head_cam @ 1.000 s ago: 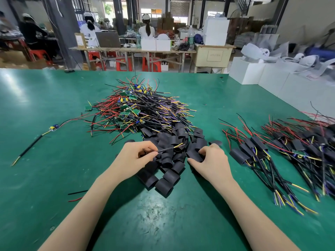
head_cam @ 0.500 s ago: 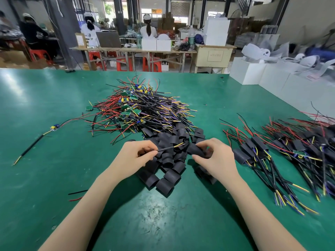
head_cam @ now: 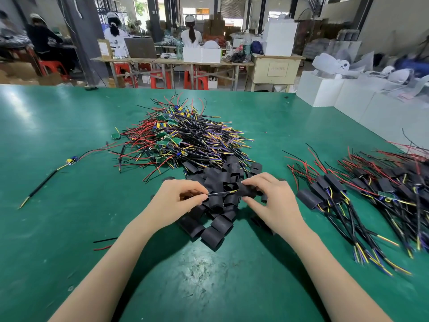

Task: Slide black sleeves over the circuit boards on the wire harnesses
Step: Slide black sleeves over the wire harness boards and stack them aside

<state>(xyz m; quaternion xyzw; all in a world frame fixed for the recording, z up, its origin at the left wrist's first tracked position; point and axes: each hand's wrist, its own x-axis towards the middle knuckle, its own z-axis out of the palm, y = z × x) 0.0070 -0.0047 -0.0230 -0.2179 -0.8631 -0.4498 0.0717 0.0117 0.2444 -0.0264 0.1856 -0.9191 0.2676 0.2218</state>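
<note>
Head view. The left hand [head_cam: 178, 201] pinches a black harness lead [head_cam: 220, 193] between thumb and fingertips, its yellow-tipped end pointing right toward a black sleeve [head_cam: 246, 189] that the right hand [head_cam: 271, 201] grips with curled fingers just above the heap of loose sleeves [head_cam: 216, 219] on the green table [head_cam: 58, 228]. The wire tip sits at, or just inside, the sleeve mouth; which cannot be told. The step in hand appears to be threading: it should go best if the sleeve is kept round rather than squashed flat, the lead is held close to its tip so it stays stiff, and the sleeve is then drawn along the wires until it covers the board fully. The board on this harness is hidden inside the left hand. Unsleeved harnesses [head_cam: 181, 138], their green circuit boards exposed, lie piled beyond the sleeves; sleeved harnesses [head_cam: 348, 194] lie in rows to the right, so the job seems partly done. One stray harness [head_cam: 69, 161] lies apart at the left. No bins hold the parts; white boxes [head_cam: 320, 91] stand closed at the table's far right edge, contents unseen.
</note>
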